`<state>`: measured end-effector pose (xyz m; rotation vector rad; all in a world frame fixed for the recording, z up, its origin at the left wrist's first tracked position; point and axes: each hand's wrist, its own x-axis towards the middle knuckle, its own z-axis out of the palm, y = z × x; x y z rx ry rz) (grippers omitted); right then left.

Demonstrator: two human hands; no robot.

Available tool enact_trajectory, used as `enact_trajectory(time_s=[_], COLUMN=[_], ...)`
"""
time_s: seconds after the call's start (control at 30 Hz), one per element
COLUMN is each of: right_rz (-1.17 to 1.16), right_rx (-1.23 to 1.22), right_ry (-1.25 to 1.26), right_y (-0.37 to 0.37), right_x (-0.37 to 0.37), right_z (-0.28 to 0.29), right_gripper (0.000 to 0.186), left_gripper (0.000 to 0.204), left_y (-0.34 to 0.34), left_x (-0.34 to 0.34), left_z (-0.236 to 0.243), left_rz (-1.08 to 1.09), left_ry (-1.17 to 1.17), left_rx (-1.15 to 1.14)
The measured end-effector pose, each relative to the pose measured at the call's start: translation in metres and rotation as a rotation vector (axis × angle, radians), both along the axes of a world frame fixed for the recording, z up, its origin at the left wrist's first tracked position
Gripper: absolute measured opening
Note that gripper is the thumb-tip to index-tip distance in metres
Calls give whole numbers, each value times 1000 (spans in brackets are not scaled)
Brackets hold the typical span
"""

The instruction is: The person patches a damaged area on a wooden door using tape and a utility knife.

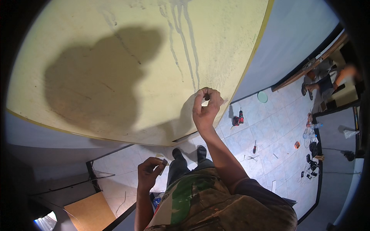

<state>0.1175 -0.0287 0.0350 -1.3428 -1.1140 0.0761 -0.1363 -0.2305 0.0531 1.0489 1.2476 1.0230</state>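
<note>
A pale yellow panel (223,34) with grey drip streaks fills the upper view, and a large shadow falls across it. My right hand (207,109) is raised close to the panel's lower right part, below the streaks. Its fingers are curled in toward the thumb; what they hold, if anything, is hidden. Lower down and apart from the panel, my left hand (148,172) is closed. Between its thumb and fingers is a small flat grey-brown piece (164,162), its kind too small to tell.
On the tiled floor (269,127) to the right lie a red-and-black cordless drill (238,119), a screwdriver (254,146), scissors (252,157), a tape measure (296,145) and a pale green disc (262,96). Bottles and cables line the right wall. Another person (327,85) is at far right. A brown board (90,211) lies lower left.
</note>
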Motion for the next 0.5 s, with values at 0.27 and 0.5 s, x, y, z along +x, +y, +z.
enact_trajectory(time_s=[0.27, 0.5], right_rz=[75, -2], right_rx=[70, 136], right_ry=[-142, -41], right_y=[-20, -12], right_x=[4, 10], right_z=[2, 4], right_gripper=[20, 24], left_gripper=[11, 8], left_y=[0, -4], left_x=[4, 2], left_z=[2, -3], left_rz=[-11, 5], left_ry=[9, 6], left_rx=[-30, -16])
